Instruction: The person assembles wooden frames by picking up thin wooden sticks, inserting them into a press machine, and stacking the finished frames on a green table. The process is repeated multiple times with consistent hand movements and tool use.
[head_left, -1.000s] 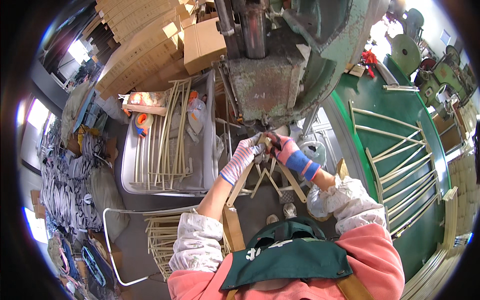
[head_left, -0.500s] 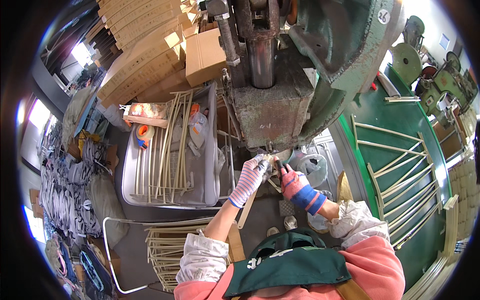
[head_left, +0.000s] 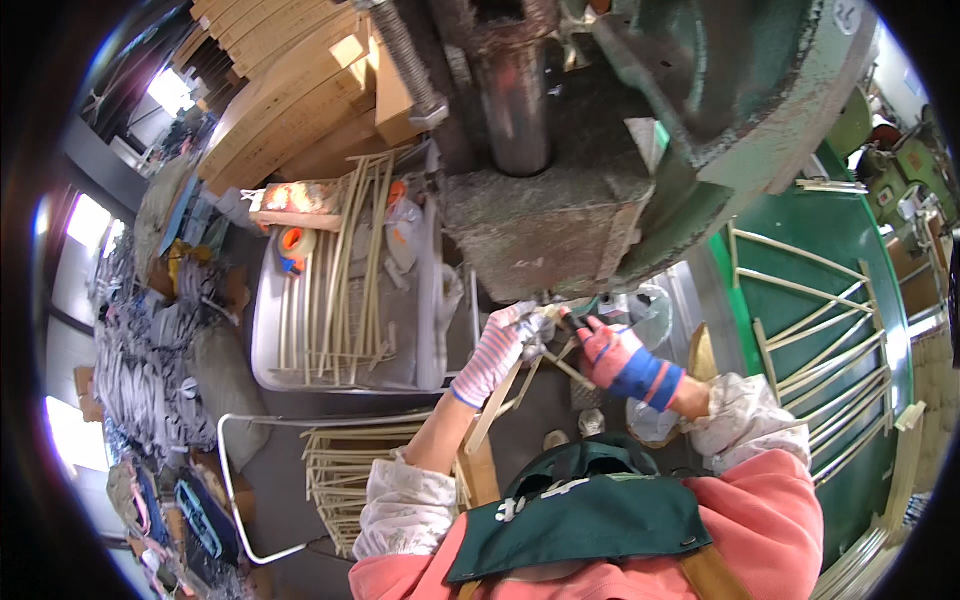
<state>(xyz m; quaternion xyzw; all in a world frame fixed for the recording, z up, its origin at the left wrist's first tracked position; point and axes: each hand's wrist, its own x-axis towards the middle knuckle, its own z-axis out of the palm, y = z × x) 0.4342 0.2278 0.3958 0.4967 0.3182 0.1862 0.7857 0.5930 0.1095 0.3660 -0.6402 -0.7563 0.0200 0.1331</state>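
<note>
My left hand (head_left: pixel 490 362), in a striped pink-and-white glove, is closed round the upper end of a cream-coloured flat bar (head_left: pixel 490 412), just below the head of a green press (head_left: pixel 535 235). More thin cream strips (head_left: pixel 565 370) slant away from the same spot. My right hand (head_left: pixel 625 362), in a pink-and-blue glove, is closed on a short black handle-like piece (head_left: pixel 573 321), close to the left fingertips. Where the pieces meet under the press, small details are hidden by the fingers.
At left stands a grey bin (head_left: pixel 437 345) with cream strips, an orange tape roll (head_left: pixel 296 241) and a bag. Below it lies a stack of cream frames (head_left: pixel 360 470) beside a white bent tube (head_left: pixel 228 470). A green table (head_left: pixel 790 235) at right carries frames. Cardboard boxes (head_left: pixel 290 110) rise behind.
My view has moved in toward the press, which looks larger. Both hands stay under it with the same grips, and more of the slanting cream strips shows between them.
</note>
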